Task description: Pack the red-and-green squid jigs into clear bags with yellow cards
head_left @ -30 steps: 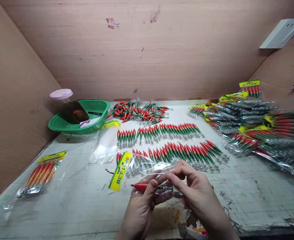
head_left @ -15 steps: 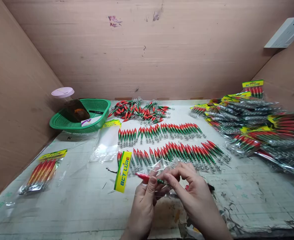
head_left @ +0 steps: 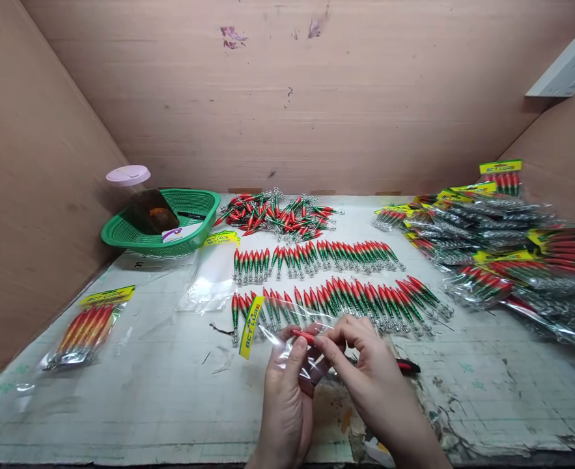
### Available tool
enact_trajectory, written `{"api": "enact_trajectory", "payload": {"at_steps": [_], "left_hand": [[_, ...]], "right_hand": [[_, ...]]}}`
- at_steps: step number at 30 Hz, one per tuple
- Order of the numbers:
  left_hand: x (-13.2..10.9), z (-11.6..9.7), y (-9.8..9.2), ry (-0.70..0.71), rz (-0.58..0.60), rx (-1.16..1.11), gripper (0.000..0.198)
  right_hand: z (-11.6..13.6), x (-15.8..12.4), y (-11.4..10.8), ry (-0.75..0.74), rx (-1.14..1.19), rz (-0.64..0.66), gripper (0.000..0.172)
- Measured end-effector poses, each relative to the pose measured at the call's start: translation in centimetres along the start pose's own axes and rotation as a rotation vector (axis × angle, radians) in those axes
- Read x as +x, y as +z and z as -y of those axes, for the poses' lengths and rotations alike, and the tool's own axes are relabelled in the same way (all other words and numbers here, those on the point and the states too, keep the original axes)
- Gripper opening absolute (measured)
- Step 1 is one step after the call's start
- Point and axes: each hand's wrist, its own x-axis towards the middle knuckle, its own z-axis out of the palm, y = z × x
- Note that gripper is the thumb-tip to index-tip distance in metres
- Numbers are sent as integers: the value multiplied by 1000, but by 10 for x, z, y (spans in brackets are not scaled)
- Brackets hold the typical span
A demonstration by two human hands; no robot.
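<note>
On my feed the left hand [head_left: 287,398] holds the clear bag [head_left: 273,337] between thumb and fingers, its yellow header [head_left: 251,327] off to the left; the right hand [head_left: 371,368] has thumb and fingers drawn narrow at one end of a red lure [head_left: 303,336], though I can't tell whether they grip lure or film. The lure lies across between both hands. I'd hold the film taut and guide the body lengthwise, so no hook snags. Its other end is hidden behind my right fingers, and glare masks the bag's mouth
</note>
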Motion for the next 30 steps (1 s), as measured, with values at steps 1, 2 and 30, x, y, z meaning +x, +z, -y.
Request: {"api": "enact_trajectory", "payload": {"at_steps": [1, 2, 30], "left_hand": [[0, 1, 0, -3, -4, 0, 36], [0, 2, 0, -13, -3, 1, 39], [-7, -33, 19, -170, -187, -396, 14]], "right_hand": [[0, 1, 1, -6, -22, -2, 32], [0, 1, 2, -17, -49, -9, 31], [1, -12, -22, -473, -59, -149, 19]]}}
